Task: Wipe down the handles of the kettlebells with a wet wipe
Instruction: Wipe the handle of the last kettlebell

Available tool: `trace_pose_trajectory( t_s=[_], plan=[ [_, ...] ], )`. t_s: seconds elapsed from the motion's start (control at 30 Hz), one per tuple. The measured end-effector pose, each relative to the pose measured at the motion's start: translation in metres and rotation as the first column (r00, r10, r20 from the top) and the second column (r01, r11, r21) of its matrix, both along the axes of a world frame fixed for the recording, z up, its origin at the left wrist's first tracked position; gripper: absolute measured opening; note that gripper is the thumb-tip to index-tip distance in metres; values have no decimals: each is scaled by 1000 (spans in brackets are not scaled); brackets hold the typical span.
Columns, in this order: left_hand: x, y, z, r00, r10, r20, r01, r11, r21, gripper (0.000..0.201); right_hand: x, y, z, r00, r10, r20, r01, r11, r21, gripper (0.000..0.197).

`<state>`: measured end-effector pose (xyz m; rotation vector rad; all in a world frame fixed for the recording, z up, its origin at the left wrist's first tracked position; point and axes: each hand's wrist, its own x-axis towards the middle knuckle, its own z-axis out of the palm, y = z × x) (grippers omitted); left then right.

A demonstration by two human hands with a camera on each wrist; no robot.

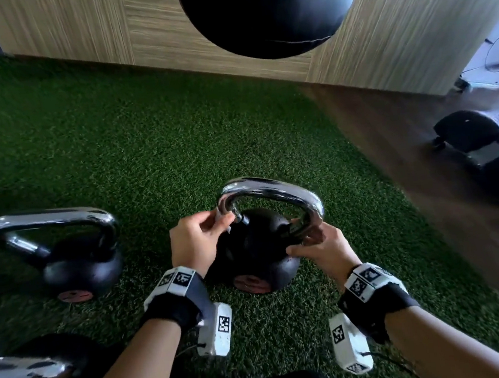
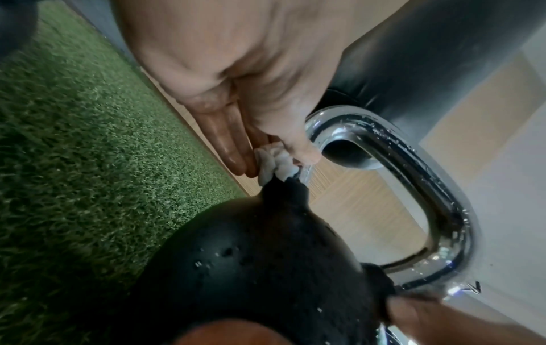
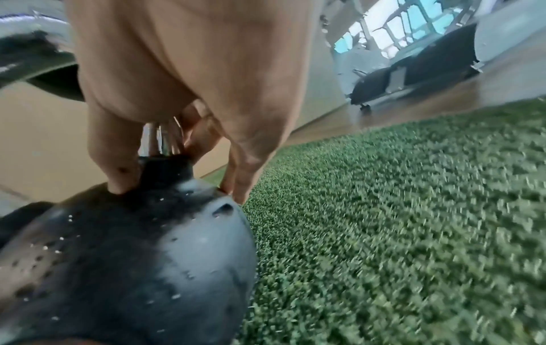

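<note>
**Wiping the left leg of the handle**

My left hand (image 1: pixel 196 242) pinches the wet wipe (image 2: pixel 276 164) onto the handle (image 1: pixel 270 186) at 10 o'clock; my right hand (image 1: pixel 323 250), seemingly curled round the 4 o'clock leg, steadies the kettlebell (image 1: pixel 259 250) on the turf (image 1: pixel 148 144).

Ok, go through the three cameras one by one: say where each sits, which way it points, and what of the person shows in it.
Head: worn on the head, looking forward and down at the black kettlebell with a chrome handle on green turf; both forearms, left hand and right hand show.
Left wrist: looks along the left hand, whose fingers pinch a crumpled white wet wipe against the handle.
Right wrist: looks along the right hand, its fingers around the handle's base.
All three share that kettlebell.
</note>
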<state>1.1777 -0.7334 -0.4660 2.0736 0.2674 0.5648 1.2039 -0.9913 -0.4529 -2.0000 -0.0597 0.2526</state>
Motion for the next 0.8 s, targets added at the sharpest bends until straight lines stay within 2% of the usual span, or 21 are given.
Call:
trace_pose_trajectory(
  t_s=[0.1, 0.17, 0.27, 0.33, 0.37, 0.43, 0.5, 0.53, 0.57, 0.6, 0.67, 0.7, 0.8],
  plan=[
    [19, -10, 7, 1000, 13, -18, -12, 998, 59, 32, -22, -13, 6, 997, 53, 47, -46, 989, -142, 45],
    [35, -17, 14, 997, 7, -77, 2, 993, 119, 31, -35, -16, 9, 981, 174, 83, -150, 961, -230, 46],
    [56, -29, 25, 990, -46, -130, 69, 981, 184, 29, -45, -16, 11, 932, 332, 148, -260, 894, -365, 61],
    [66, -39, 33, 984, -98, -147, 136, 954, 269, 27, -42, -7, 6, 883, 399, 248, -257, 852, -455, 51],
    [69, -43, 37, 981, -122, -154, 167, 931, 325, 26, -40, 2, 2, 868, 406, 285, -245, 850, -465, 44],
    [73, -45, 41, 974, -163, -156, 210, 906, 367, 23, -34, 18, -1, 879, 304, 368, -172, 921, -349, 34],
    [73, -38, 39, 961, -207, -184, 253, 925, 283, 22, -17, 26, 1, 874, 162, 458, -48, 967, -250, 36],
    [73, -33, 36, 952, -236, -196, 275, 940, 202, 23, -4, 29, 3, 893, 146, 426, -28, 962, -271, 43],
    [73, -29, 32, 939, -280, -201, 307, 945, 115, 23, 7, 33, 6, 941, 146, 305, -56, 957, -286, 57],
    [72, -24, 30, 923, -330, -198, 343, 939, 34, 19, 15, 38, 9, 983, 130, 128, -97, 967, -237, 76],
    [69, -21, 27, 902, -395, -174, 383, 918, -99, 19, 23, 50, 7, 979, 104, -176, -121, 989, -89, 98],
    [69, -21, 24, 905, -390, -169, 375, 920, -111, 24, 25, 56, 4, 969, 93, -229, -109, 992, -60, 101],
    [70, -26, 22, 944, -298, -144, 305, 952, 26, 26, 26, 57, -4, 969, 72, -236, -75, 997, -3, 110]
  ],
)
